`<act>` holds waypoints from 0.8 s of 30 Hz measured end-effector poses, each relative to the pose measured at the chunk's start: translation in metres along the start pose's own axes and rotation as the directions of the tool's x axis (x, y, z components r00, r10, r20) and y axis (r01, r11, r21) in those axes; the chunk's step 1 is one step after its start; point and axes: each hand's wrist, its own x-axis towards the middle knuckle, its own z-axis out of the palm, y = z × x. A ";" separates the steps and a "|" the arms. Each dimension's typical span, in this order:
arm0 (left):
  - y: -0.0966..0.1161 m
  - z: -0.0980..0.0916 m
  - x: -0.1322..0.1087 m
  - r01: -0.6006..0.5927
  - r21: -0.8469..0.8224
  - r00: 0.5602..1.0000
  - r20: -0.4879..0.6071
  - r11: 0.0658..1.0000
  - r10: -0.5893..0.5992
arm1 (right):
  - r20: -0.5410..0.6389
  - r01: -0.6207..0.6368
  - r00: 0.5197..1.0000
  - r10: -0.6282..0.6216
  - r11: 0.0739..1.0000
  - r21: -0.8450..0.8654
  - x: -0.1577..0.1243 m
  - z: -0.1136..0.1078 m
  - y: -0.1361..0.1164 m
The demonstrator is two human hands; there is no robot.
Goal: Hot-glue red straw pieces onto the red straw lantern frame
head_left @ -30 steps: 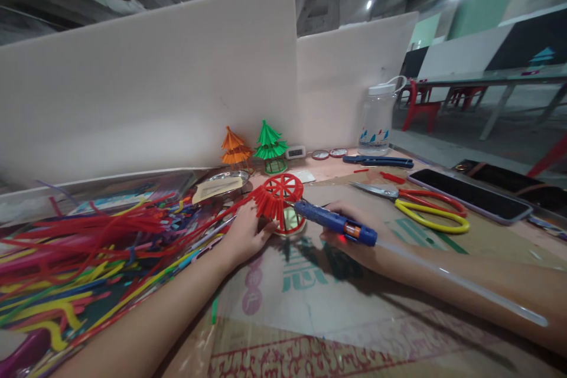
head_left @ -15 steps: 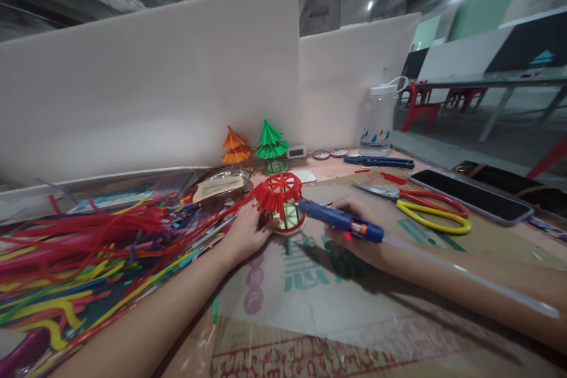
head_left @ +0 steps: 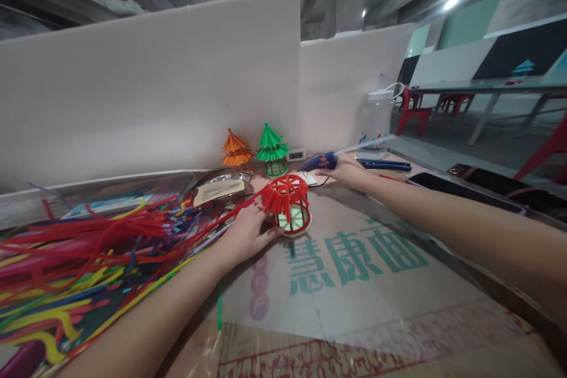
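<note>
A small red pavilion model (head_left: 289,194) with a fringed roof ring and a pale round base stands on the cardboard. My left hand (head_left: 250,231) is closed on its left side, thumb by the base; the roof hides some of the fingers. My right hand (head_left: 344,171) grips a blue hot glue gun (head_left: 324,161) beyond the model, its nozzle pointing left above a small white pad (head_left: 309,178). A clear glue stick (head_left: 372,142) sticks out behind the gun. Behind the model stand an orange pagoda (head_left: 237,150) and a green pagoda (head_left: 271,150).
Colourful strips (head_left: 88,248) fill the left side. A metal dish (head_left: 225,184) lies behind my left hand. A small digital clock (head_left: 296,155), a water bottle (head_left: 374,124), blue-handled pliers (head_left: 384,165) and a phone (head_left: 463,192) line the back and right. Printed cardboard (head_left: 345,319) covers the front.
My right hand has carried the glue gun away from the model, back to the white pad, and turned it. My right arm now covers the scissors. My left hand stays at the model.
</note>
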 end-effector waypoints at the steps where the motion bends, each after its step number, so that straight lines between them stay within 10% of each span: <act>1: -0.004 -0.008 -0.001 -0.028 -0.042 0.997 0.065 0.999 0.031 | 0.022 -0.028 0.999 0.028 0.999 -0.024 0.012 0.004 0.002; 9: -0.018 -0.071 -0.011 0.356 -0.372 0.847 0.516 0.857 -0.127 | 0.154 -0.132 0.975 0.160 0.975 -0.180 0.035 0.032 0.020; 18: 0.018 -0.102 -0.008 0.323 -0.724 0.945 0.283 0.610 -0.164 | 0.135 0.046 0.991 0.005 0.927 -0.372 0.002 0.001 0.028; 24: 0.049 -0.096 -0.009 0.326 -0.678 0.945 0.225 0.659 -0.237 | 0.094 0.261 0.965 -0.243 0.902 -0.343 -0.063 -0.023 -0.005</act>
